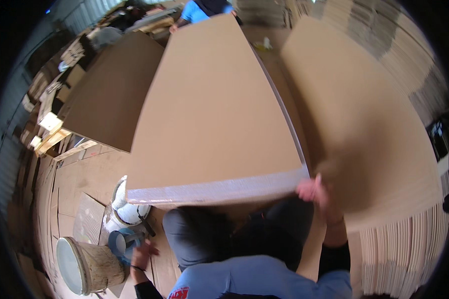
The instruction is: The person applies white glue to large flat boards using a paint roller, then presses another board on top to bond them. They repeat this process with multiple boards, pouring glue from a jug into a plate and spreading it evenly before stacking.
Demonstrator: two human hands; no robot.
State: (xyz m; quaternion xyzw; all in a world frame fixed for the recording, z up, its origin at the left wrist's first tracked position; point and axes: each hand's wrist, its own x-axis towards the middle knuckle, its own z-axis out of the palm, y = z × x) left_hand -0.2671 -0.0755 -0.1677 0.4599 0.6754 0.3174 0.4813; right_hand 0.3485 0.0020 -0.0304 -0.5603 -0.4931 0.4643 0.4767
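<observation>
A long brown cardboard panel [212,109] stretches away from my lap, with a shiny pale strip [219,188] along its near edge. At the near right corner of that panel is my right hand [314,190], its fingers curled together and partly smeared by motion. Whatever may be between those fingers is hidden. Down on the left, my left hand [143,254] has its fingers apart beside a blue jug [118,242]. A black-handled tool [148,226] lies just beyond that hand, against a white bucket [129,213].
A large pale tub [97,266] stands at the lower left. Cardboard flaps rise on the left [117,89] and right [369,134]. Stacked cardboard [404,254] fills the right side. At the far end, a person in blue [197,12] has a hand at the panel's edge.
</observation>
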